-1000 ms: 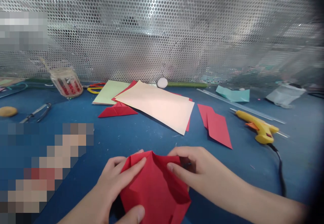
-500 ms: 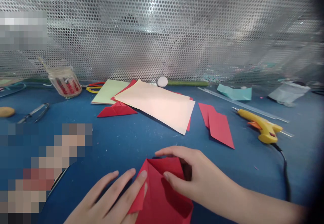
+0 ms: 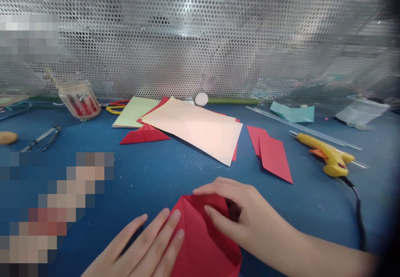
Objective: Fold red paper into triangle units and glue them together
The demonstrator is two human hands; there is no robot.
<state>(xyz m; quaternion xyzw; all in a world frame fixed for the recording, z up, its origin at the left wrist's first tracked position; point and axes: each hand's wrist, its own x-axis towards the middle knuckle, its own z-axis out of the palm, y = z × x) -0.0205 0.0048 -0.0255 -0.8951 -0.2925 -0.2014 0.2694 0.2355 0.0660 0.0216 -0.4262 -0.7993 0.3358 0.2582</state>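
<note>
A sheet of red folded paper (image 3: 206, 245) lies at the front edge of my view, partly creased, its lower part cut off by the frame. My left hand (image 3: 145, 241) presses flat on its left side, fingers stretched out. On the upper right, my right hand (image 3: 246, 210) holds the paper's edge, thumb on top and fingers curled round the far side. Its fingertips reach the top edge of the sheet. Just beyond, a small red folded piece (image 3: 145, 136) rests on the blue table (image 3: 131, 177).
Cream paper sheets (image 3: 200, 129) lie over red ones at the back, beside green sheets (image 3: 133, 114). Two red pieces (image 3: 275, 158) and a yellow glue gun (image 3: 334, 158) with a black cord lie right. A jar (image 3: 79, 101) and tweezers-like tool (image 3: 40, 139) stand left, near a blurred-out area.
My left hand has shifted slightly right and now covers the small flap at the paper's left side. My right fingers have come down onto the top edge.
</note>
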